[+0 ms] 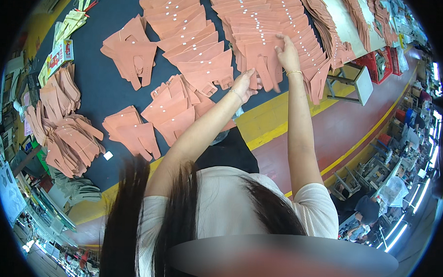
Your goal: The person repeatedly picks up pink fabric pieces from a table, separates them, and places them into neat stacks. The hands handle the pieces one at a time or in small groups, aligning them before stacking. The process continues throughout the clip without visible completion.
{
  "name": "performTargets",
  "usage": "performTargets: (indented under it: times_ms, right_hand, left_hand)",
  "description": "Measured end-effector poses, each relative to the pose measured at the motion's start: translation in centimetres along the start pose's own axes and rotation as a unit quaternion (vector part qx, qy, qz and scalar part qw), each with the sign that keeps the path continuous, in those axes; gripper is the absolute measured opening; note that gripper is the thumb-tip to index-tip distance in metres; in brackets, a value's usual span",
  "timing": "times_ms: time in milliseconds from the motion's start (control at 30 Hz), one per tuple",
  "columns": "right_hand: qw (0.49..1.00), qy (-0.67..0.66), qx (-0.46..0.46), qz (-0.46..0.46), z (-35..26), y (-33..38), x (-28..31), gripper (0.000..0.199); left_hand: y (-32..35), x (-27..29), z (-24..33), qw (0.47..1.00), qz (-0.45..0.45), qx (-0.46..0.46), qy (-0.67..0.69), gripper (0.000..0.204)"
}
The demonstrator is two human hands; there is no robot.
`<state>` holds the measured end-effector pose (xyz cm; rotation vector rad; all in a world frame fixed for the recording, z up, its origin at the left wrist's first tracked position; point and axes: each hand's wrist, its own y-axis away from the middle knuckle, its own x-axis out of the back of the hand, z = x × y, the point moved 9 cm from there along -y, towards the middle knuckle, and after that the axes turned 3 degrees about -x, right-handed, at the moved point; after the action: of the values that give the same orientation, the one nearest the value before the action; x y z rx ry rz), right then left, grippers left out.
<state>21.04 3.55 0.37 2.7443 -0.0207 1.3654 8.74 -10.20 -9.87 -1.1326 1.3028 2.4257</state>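
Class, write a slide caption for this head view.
Both hands reach into overlapping rows of terracotta cut pieces on a dark table.

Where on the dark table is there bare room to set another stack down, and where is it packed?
Bare dark table lies between the small fanned pile and the heaps at the left edge, and in a strip above that pile. The yellow border near the left hand is bare too. Around the right hand the overlapping rows leave no gap.
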Motion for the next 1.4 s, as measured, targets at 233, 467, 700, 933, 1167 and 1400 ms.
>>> performTargets:
  times_ms: [233, 467, 700, 933, 1167, 1400]
  right_hand:
    - [0.984, 0.082, 0.101, 0.121, -1.6, 1.1, 0.5, 0.048]
    - [0.963, 0.087, 0.139, 0.215, -11.5, 5.2, 0.9, 0.039]
    - [0.960, -0.049, 0.269, -0.055, -24.0, 13.1, -12.4, 0.019]
    - [0.965, 0.005, 0.231, -0.126, -26.3, 16.5, -18.6, 0.026]
    - [0.980, 0.010, 0.176, -0.096, -25.1, 16.5, -19.5, 0.035]
    - [0.982, -0.087, 0.084, -0.145, -23.2, 15.8, -20.1, 0.037]
  left_hand:
    - [6.5, 2.1, -4.2, 0.987, 0.079, 0.115, 0.079, 0.051]
    - [18.7, 7.5, -1.7, 0.996, -0.027, 0.080, -0.007, 0.033]
    - [28.8, 21.8, 5.3, 0.978, 0.181, -0.098, -0.026, 0.026]
    - [37.6, 31.5, 10.6, 0.910, 0.338, -0.231, -0.068, 0.026]
    - [39.7, 36.6, 14.3, 0.802, 0.468, -0.282, -0.241, 0.032]
    - [38.0, 41.0, 15.3, 0.757, 0.524, -0.259, -0.293, 0.039]
